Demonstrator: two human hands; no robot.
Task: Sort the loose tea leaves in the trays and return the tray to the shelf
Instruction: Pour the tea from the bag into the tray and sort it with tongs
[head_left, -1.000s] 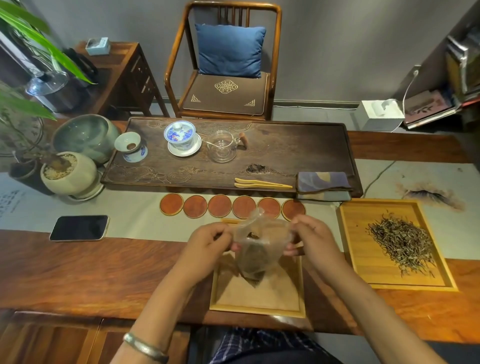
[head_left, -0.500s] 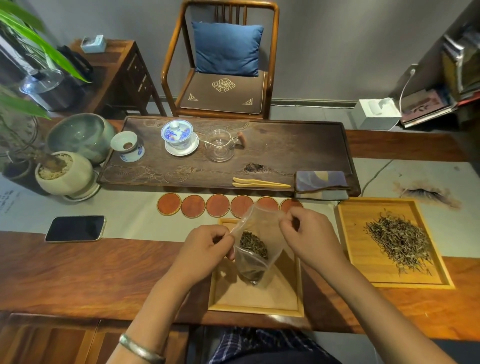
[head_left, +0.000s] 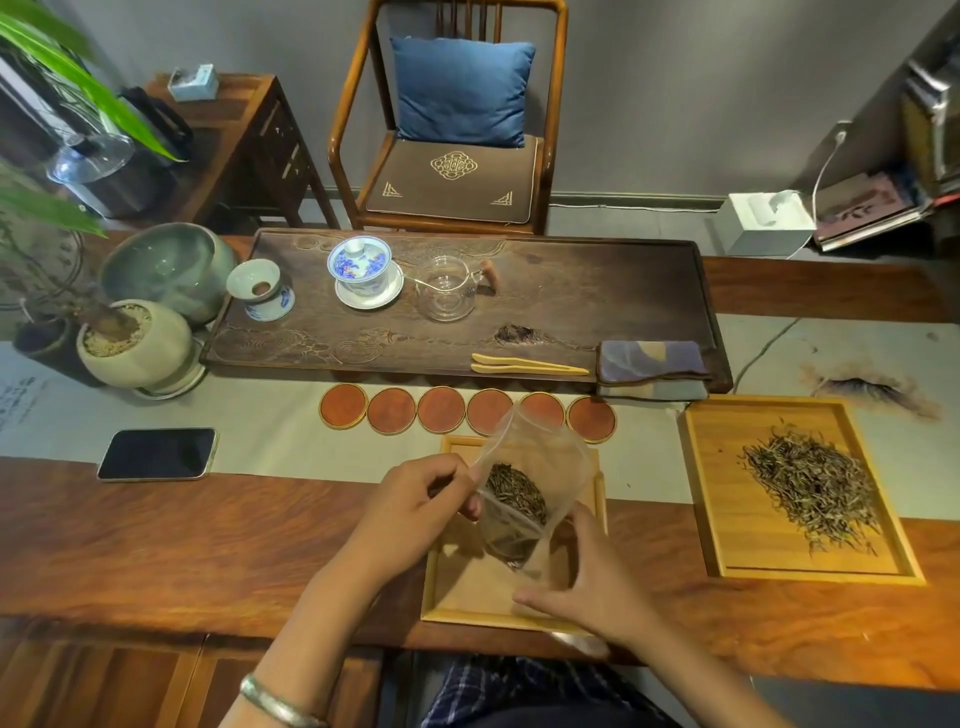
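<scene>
A clear plastic bag (head_left: 535, 483) hangs tilted above the near wooden tray (head_left: 470, 587), its open mouth pointing up and away toward the row of round red coasters (head_left: 441, 409). Inside it sits a clump of tea leaves (head_left: 514, 491), thin dry needles in mixed dark brown and pale straw tones, gathered in the lower half of the bag. The left hand (head_left: 415, 506) pinches the bag's left edge near the mouth, thumb and fingers curled together on the plastic. The right hand (head_left: 592, 582) is under the bag's lower end, fingers spread and fairly straight against the plastic, supporting rather than clasping it; its grip is apart. The near tray lies on the wooden surface (head_left: 182, 540) directly in front of the person, and its visible floor is bare pale wood. To the right, well apart from the bag, a second tray (head_left: 717, 519) holds a loose spread pile of leaves (head_left: 813, 486) of the same needle shape, heaped toward its far right part. Beyond the coasters lies a dark carved tea board (head_left: 597, 291) with a lidded blue-and-white cup (head_left: 363, 267), a glass pitcher (head_left: 447, 288), wooden tongs (head_left: 527, 364) and a folded cloth (head_left: 652, 366). A phone (head_left: 158, 453) lies face up at left.
</scene>
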